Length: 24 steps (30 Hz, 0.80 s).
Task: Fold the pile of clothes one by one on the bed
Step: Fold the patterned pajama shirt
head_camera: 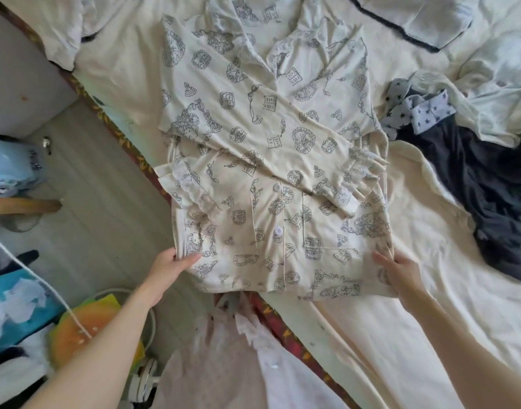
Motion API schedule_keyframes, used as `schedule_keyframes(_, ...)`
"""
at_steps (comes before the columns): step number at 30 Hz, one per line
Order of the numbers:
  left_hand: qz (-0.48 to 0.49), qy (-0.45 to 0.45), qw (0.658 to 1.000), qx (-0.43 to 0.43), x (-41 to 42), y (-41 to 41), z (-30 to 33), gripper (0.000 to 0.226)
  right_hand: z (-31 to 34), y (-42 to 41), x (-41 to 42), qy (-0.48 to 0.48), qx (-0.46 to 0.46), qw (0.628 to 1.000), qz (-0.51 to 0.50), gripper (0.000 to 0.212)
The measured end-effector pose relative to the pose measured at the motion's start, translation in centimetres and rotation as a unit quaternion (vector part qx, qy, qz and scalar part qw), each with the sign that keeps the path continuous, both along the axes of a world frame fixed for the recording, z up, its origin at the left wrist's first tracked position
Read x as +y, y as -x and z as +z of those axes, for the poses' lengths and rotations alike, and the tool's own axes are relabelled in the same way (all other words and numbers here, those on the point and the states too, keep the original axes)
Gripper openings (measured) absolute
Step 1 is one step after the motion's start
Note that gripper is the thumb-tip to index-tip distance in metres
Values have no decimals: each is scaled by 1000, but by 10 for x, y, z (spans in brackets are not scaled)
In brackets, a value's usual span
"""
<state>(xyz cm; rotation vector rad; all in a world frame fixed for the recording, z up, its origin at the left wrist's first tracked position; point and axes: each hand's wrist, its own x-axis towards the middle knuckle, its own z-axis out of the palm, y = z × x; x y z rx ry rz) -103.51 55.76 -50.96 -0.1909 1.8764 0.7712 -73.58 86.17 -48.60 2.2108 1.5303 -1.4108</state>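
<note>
A cream pyjama shirt [271, 160] with a grey printed pattern and lace cuffs lies flat on the bed, collar away from me. Both sleeves are folded across its front. My left hand [170, 267] pinches the shirt's lower left hem corner between thumb and fingers. Over at the lower right hem corner, my right hand [397, 270] grips the cloth. More clothes wait on the right: a dark navy garment [483, 190] with a star-print piece [421, 113] on top.
The bed [430, 320] carries a cream sheet. White garments with dark piping [415, 22] lie at the back. A pale crumpled garment [501, 93] is at the far right. The floor [100, 208], a cabinet [20, 78] and colourful clutter [76, 323] are to the left.
</note>
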Motion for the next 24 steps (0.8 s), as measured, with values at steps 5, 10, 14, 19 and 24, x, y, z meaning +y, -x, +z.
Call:
schedule_keyframes(5, 125, -41, 988, 85, -25, -2, 38, 8, 29, -11, -10, 9, 55, 990, -127, 22)
schedule_keyframes(10, 183, -138, 972, 53, -29, 1, 73, 18, 64, -1, -7, -27, 131, 984, -117, 28)
schedule_keyframes(14, 207, -168, 957, 111, -7, 18, 92, 10, 85, 17, 10, -13, 225, 966, -129, 12)
schedule_keyframes(19, 237, -202, 933, 180, 41, 58, 114, 7, 100, 61, 49, -36, 297, 944, -137, 20)
schedule_keyframes(24, 260, -215, 918, 207, 101, 119, 120, 7, 100, 116, 107, -40, 334, 926, -172, 22)
